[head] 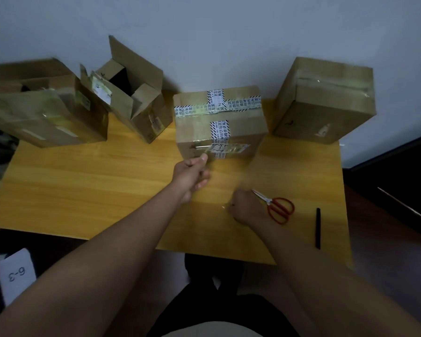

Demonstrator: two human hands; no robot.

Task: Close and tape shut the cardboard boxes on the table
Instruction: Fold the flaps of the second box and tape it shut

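While the left hand [192, 175] pinches clear tape against the taped brown cardboard box [219, 122] just beyond it, the right hand [247, 209], nearer, is fisted; its contents cannot be determined.

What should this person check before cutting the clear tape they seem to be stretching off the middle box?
1. Middle box flaps closed: ok, printed tape crosses its top.
2. Clear tape stretched between box and right hand: faint and blurred, cannot tell.
3. Left hand steadying the tape end at the box's front: ok, fingers curled there.
4. Scissors within reach: ok, beside the right hand.
5. Open box left of it: not ok, flaps up.
6. Right box: ok, clear tape across the top.
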